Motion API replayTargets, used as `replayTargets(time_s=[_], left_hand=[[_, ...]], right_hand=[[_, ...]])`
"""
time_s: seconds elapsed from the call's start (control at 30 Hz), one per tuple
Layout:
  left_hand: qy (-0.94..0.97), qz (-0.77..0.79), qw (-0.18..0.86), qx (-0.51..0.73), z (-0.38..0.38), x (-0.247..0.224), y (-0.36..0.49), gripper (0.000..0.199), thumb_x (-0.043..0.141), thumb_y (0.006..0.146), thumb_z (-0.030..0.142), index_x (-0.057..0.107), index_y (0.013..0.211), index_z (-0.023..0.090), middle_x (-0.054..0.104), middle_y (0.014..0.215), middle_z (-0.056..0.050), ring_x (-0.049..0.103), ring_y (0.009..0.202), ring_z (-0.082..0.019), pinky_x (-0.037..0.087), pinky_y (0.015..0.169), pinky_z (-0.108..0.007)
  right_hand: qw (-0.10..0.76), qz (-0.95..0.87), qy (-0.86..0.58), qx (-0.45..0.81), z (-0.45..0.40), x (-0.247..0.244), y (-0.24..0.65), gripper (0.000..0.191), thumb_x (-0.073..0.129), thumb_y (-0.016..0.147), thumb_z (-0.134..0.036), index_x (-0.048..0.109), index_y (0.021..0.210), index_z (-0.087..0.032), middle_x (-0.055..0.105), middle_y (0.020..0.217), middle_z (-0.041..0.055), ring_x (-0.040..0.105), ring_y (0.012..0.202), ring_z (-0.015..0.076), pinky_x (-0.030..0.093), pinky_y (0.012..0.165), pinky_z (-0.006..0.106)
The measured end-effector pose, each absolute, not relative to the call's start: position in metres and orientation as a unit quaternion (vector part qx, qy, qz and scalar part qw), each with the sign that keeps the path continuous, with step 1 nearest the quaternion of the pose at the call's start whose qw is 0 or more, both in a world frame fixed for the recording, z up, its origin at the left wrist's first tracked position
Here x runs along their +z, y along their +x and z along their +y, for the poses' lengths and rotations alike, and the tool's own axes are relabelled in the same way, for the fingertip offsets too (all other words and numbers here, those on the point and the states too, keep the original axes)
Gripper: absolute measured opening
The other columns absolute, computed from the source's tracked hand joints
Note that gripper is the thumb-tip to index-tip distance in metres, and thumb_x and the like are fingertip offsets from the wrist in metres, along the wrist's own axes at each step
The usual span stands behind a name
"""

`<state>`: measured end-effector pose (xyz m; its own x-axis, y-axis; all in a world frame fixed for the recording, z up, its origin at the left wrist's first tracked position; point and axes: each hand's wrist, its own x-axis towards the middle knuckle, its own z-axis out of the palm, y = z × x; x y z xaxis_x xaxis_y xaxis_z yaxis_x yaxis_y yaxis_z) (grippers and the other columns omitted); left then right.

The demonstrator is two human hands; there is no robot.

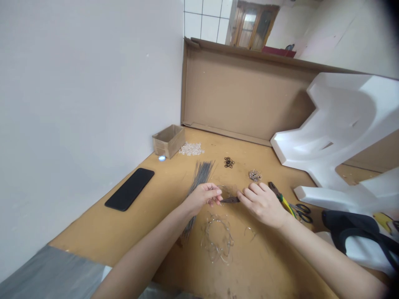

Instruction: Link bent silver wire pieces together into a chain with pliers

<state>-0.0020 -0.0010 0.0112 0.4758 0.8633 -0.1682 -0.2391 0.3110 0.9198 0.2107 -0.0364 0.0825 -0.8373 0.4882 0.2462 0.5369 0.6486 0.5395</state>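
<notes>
My left hand [207, 195] pinches a thin curved wire [225, 189] above the middle of the table. My right hand [262, 203] is closed around dark-nosed pliers [230, 200], whose tip points left and reaches my left fingertips. Under my left hand lies a bundle of straight grey wires [201, 174]. Nearer the front is a loose pile of bent wire loops [218, 238], with one small curved piece [249, 231] to its right. Black rings [229, 162] and a small heap of metal rings [254, 175] sit beyond my hands.
A black phone [130, 189] lies at left. Behind it are a small cardboard box [169, 141], a blue-rimmed disc [161, 158] and clear beads [191, 149]. Yellow-green pliers [285, 204] and scissors [303, 212] lie at right, near white foam [339, 124]. A cardboard panel [243, 91] stands behind.
</notes>
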Motion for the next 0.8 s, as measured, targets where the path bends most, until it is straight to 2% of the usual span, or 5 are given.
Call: replayTargets(time_s=[0.13,0.4,0.63,0.8], left_hand=[[0.452,0.34,0.738,0.369,-0.0014,0.0106,-0.002,0.026,0.068,0.066,0.033,0.054,0.073,0.014,0.061,0.063,0.001,0.056,0.049,-0.007,0.038,0.044,-0.017],[0.456,0.34,0.737,0.364,-0.0023,0.0125,-0.0014,0.025,0.068,0.067,0.033,0.053,0.07,0.013,0.059,0.063,0.001,0.055,0.048,-0.007,0.032,0.039,-0.015],[0.448,0.331,0.741,0.374,-0.0022,0.0094,-0.0019,0.024,0.067,0.067,0.032,0.054,0.07,0.012,0.059,0.062,0.001,0.055,0.049,-0.007,0.038,0.044,-0.017],[0.476,0.335,0.7,0.414,-0.0038,0.0115,-0.0013,0.025,0.067,0.067,0.034,0.054,0.07,0.013,0.061,0.063,0.0,0.058,0.052,-0.009,0.041,0.048,-0.019]], right_hand=[[0.033,-0.909,-0.281,-0.305,-0.0376,0.0843,0.2105,0.02,0.042,0.088,-0.015,0.057,0.101,-0.014,0.053,0.075,0.006,0.04,0.071,0.0183,0.023,0.061,0.033],[0.028,-0.907,-0.281,-0.312,-0.037,0.0847,0.2102,0.021,0.043,0.087,-0.016,0.057,0.102,-0.013,0.054,0.075,0.0066,0.04,0.072,0.0188,0.023,0.061,0.033],[0.042,-0.906,-0.281,-0.314,-0.0353,0.0828,0.2087,0.019,0.043,0.087,-0.016,0.059,0.097,-0.013,0.053,0.071,0.0056,0.039,0.069,0.0175,0.023,0.061,0.032],[0.046,-0.905,-0.302,-0.296,-0.0341,0.0813,0.2075,0.017,0.043,0.088,-0.017,0.059,0.091,-0.014,0.052,0.069,0.0045,0.04,0.067,0.0165,0.023,0.061,0.032]])
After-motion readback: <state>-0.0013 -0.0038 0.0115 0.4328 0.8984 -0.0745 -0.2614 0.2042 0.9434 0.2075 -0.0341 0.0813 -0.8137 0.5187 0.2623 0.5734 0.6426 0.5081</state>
